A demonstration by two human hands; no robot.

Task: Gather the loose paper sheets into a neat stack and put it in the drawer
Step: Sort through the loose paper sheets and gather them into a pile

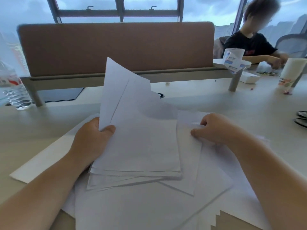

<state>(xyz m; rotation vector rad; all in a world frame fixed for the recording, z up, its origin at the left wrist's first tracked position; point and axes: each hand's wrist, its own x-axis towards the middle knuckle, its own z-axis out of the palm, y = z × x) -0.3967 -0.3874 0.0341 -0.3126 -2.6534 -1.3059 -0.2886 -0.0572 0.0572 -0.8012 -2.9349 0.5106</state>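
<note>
Several white paper sheets (142,143) form an uneven bundle in the middle of the desk, their far corners tilted up and fanned out. My left hand (93,136) grips the bundle's left edge, thumb on top. More loose sheets (149,205) lie flat and skewed underneath, towards me. My right hand (214,128) pinches the edge of one sheet (189,146) lying to the right of the bundle. No drawer is in view.
A brown desk divider (116,47) stands behind the papers. A water bottle (13,87) is at the far left. At the right are a paper cup (290,73), small boxes (232,62), and a seated person (252,42). Dark objects (301,118) lie at the right edge.
</note>
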